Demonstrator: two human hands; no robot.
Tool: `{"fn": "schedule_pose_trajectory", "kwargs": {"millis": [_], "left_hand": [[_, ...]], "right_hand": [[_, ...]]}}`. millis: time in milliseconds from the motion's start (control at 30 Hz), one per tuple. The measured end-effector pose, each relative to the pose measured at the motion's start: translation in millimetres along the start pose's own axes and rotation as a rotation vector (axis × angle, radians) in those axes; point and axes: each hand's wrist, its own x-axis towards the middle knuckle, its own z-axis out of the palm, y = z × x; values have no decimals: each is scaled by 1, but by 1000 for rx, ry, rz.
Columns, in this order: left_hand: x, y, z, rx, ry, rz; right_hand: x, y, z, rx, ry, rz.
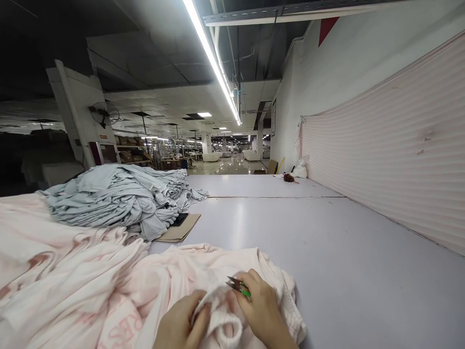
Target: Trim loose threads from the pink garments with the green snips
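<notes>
My right hand [260,301] is closed around green-handled thread snips [240,287], whose dark blades point left and stand slightly apart. With fingers and thumb pinched, my left hand [185,320] grips the edge of a pale pink garment [221,300] just left of the blades. A ribbed cuff [229,329] of this garment curls up between my hands. The cloth spreads over the near part of the table beneath both hands. Whether the blades touch any thread is too small to tell.
More pale pink garments [69,271] lie heaped at the left. Behind them rises a pile of grey-blue garments [119,198], beside brown cardboard [181,229]. The white table [348,261] reaches to a pink striped cloth [381,131] along the right wall. A dark red bundle [288,178] sits at the far edge.
</notes>
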Motion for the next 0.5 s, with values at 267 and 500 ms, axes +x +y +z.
{"fn": "schedule_pose_trajectory", "kwargs": {"millis": [267, 500], "left_hand": [[9, -18, -11, -643, -60, -269], [6, -28, 0, -780, -161, -232]], "right_hand": [[-24, -9, 9, 88, -20, -141], [-17, -25, 2, 306, 56, -199]]}}
